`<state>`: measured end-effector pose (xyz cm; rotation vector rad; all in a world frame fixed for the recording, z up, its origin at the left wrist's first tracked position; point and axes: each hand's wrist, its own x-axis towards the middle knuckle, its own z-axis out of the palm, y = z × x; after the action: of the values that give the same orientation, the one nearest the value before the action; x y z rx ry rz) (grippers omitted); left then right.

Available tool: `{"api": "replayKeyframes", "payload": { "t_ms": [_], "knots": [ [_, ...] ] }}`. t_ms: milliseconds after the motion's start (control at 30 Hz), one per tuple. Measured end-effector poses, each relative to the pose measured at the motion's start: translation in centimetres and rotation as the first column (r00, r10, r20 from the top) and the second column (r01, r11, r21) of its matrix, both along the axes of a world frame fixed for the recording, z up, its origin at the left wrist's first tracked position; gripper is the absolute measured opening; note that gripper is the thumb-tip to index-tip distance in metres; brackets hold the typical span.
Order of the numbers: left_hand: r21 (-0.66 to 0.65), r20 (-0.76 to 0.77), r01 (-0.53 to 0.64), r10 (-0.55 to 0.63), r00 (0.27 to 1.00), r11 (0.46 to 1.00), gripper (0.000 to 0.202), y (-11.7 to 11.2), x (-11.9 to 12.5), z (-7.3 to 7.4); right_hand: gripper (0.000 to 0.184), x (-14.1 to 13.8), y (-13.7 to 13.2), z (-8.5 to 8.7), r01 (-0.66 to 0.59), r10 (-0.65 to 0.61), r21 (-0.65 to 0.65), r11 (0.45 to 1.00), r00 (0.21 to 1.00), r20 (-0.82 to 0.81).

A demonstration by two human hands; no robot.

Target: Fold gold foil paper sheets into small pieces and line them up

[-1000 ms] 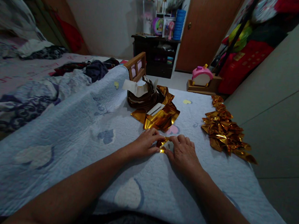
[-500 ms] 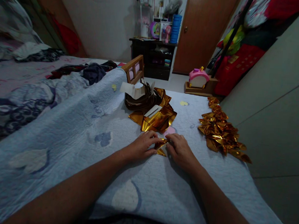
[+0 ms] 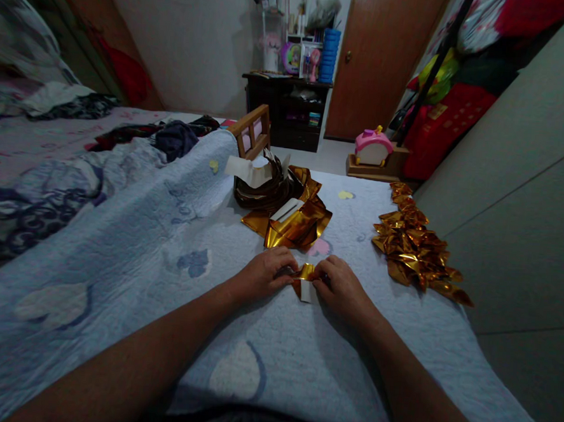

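A small piece of gold foil paper with a white underside lies between my two hands on the light blue quilt. My left hand pinches its left edge with curled fingers. My right hand pinches its right edge the same way. Just beyond them lies a loose stack of gold foil sheets.
A heap of several folded gold pieces lies at the quilt's right side, close to a grey wall. A dark bundle with white paper sits behind the sheets. Rumpled bedding and clothes lie at left. A dark shelf, a door and a pink toy stand beyond.
The foil piece has been turned or folded so that its white underside now shows at the near edge. Both hands have shifted slightly but remain on it.
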<state>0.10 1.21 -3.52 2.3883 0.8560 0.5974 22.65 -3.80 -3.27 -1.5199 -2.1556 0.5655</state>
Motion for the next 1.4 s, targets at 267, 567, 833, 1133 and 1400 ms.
{"api": "replayKeyframes", "payload": {
  "t_ms": [267,567,833,1133,1400],
  "knots": [
    [0.255,-0.127,0.073,-0.041,0.991,0.964,0.018,-1.0,0.7,-0.5,0.011,0.2,-0.2,1.0,-0.051,0.052,-0.025,0.998,0.998,0.034],
    [0.185,-0.095,-0.025,0.043,0.995,0.982,0.013,-1.3,1.3,-0.8,0.030,0.2,-1.2,2.1,-0.125,0.126,-0.015,0.992,0.980,0.153],
    [0.194,-0.073,-0.026,0.041,0.997,0.981,0.011,-1.3,1.4,-0.8,0.030,-0.5,-1.7,2.0,-0.154,0.148,0.026,0.988,0.976,0.161],
    [0.177,-0.063,0.003,0.009,0.998,0.984,0.012,-1.9,1.7,-0.5,0.010,-0.4,-1.2,1.3,-0.072,0.072,-0.008,0.997,0.997,-0.022],
    [0.165,-0.028,0.022,-0.017,0.999,0.986,0.012,-1.7,1.7,-0.9,0.005,-1.3,-0.3,0.4,0.179,-0.177,0.000,0.984,0.976,0.130]
  ]
}}
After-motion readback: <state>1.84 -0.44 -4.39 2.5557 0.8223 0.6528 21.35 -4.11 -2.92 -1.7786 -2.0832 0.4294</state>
